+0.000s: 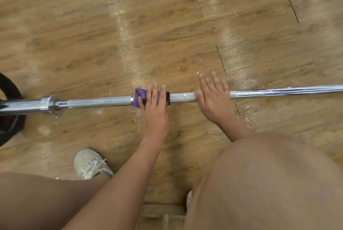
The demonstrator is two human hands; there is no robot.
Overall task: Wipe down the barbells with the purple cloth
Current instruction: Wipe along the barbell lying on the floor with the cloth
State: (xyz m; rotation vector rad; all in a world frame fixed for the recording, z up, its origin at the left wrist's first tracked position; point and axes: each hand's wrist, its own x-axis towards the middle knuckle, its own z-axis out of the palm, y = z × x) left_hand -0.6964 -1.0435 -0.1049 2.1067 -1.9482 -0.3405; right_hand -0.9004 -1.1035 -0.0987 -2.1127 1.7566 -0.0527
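Head view is showing the purple cloth (138,97) lying folded over the barbell (104,102), directly under the fingers (154,92) of the left hand (155,114). Those fingers are lying straight across the cloth and pressing it onto the bar, not curling round it. The cloth's free edge is sticking out just to their left.

Further right along the same bar, the right hand (213,99) is resting flat with its fingers spread and straight. It is steadying the bar and holding nothing.

White specks are showing on the rough stretch between the two hands and on the shiny stretch beyond the right fingers, so that length probably needs wiping. The grey stretch left of the cloth is looking cleaner, though blur is making this uncertain. Only one barbell is in view, so the job seems to be partway at best.

The bar is lying on the wooden floor (167,25), with a dark weight plate (7,96) far to the left of the fingers and a pale shoe (91,164) nearer the person.
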